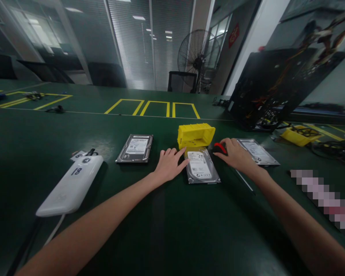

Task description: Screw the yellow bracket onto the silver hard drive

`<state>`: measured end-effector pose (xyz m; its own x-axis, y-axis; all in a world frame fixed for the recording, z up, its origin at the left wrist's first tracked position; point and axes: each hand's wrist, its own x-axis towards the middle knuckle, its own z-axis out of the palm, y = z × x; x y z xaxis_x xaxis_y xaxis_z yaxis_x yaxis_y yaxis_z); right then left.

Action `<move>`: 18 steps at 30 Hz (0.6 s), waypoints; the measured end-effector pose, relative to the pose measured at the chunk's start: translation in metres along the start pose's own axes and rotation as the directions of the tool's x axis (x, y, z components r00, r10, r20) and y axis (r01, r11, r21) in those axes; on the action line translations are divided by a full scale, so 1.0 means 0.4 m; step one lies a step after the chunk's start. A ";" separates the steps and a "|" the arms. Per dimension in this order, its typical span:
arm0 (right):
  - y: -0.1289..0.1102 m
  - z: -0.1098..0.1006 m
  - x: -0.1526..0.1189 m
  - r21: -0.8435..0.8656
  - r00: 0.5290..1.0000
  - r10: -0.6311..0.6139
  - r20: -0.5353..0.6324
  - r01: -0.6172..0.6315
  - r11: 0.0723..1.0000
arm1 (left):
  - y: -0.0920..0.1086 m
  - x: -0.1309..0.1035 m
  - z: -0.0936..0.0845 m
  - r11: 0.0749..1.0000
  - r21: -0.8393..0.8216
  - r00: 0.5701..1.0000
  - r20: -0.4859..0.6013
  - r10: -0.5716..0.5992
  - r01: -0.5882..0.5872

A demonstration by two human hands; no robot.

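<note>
In the head view, a silver hard drive [199, 165] with a white label lies flat, its far edge against a yellow plastic bin [196, 135] tipped on its side. My left hand [169, 165] is at the drive's left edge, thumb and index finger spread, the fingertip by the bin's near corner. To the drive's right, my right hand [235, 155] has thumb and fingers around the red and black handle of a screwdriver [245, 181], its shaft slanting toward me. A second hard drive [135, 148] lies on the left, and a third hard drive [257, 152] sits partly behind my right hand.
A white power bank-like case [71, 186] marked 18, with cables, lies on the left of the green table [166, 226]. A black computer case [276, 88] with loose wires stands at right. Beside it is a yellow bin [299, 136] holding dark parts. Yellow tape outlines [155, 102] mark the far side.
</note>
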<state>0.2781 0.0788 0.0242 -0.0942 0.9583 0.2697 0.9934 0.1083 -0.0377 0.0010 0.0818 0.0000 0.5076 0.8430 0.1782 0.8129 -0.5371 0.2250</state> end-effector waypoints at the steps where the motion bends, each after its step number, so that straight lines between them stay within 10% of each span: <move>1: 0.004 0.005 -0.005 -0.019 0.999 0.036 0.030 -0.036 0.999 | -0.001 0.000 0.002 1.000 -0.006 1.000 0.000 0.002 -0.002; 13: 0.029 0.011 0.009 0.257 0.950 0.203 0.239 -0.263 0.930 | -0.004 0.006 0.010 0.999 -0.008 0.999 -0.008 -0.039 0.039; 18: 0.044 -0.121 0.053 0.875 0.912 0.409 0.030 -0.222 0.431 | -0.005 0.005 0.008 1.000 -0.005 1.000 -0.010 -0.015 0.015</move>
<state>0.2969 0.0880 0.0760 0.3183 0.9262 0.2020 0.3921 0.0654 -0.9176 0.0014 0.0845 -0.0031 0.4923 0.8507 0.1840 0.8193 -0.5243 0.2321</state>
